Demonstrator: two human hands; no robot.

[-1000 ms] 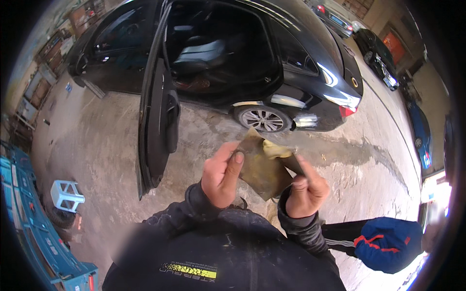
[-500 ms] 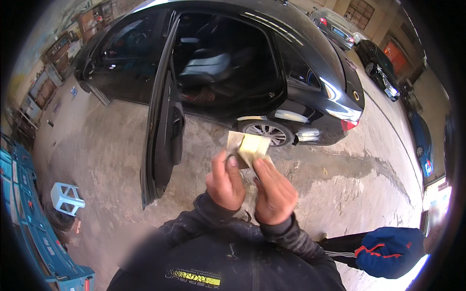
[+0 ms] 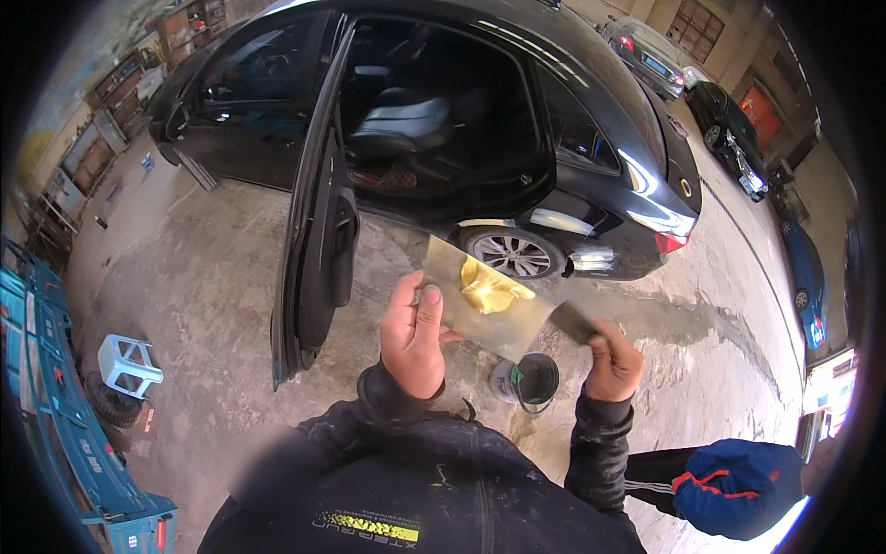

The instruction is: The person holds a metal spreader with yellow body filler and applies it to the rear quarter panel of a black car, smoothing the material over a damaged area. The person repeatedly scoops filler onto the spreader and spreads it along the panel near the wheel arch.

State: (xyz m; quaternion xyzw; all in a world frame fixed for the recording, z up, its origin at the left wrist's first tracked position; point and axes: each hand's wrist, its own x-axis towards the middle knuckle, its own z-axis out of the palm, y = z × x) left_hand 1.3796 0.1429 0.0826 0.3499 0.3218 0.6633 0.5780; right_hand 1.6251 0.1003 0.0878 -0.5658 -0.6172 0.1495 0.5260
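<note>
My left hand [image 3: 413, 337] grips the edge of a flat, thin mixing board [image 3: 512, 334], thumb on top. A smeared lump of yellow putty [image 3: 489, 288] lies on the board's upper face. To the right, my right hand [image 3: 613, 365] pinches a dark, flat putty spreader [image 3: 574, 323], apart from the putty and near the board's right corner. Ahead of both hands is a black car [image 3: 591, 189] with its rear door [image 3: 318, 235] swung open. Pale filler patches [image 3: 558, 222] mark the panel above and behind its rear wheel [image 3: 512, 252].
A dark bucket [image 3: 535, 380] stands on the concrete floor below the board. At the left are a light-blue plastic stool [image 3: 131, 367], a tyre [image 3: 106, 402] and a blue metal rack [image 3: 69, 443]. A person in a blue jacket [image 3: 738, 485] is at the lower right. Other cars park at the far right.
My hands have drawn apart, the right one moving right with the spreader. The putty, a thick block before, now lies spread flatter on the board. The bucket has come into sight.
</note>
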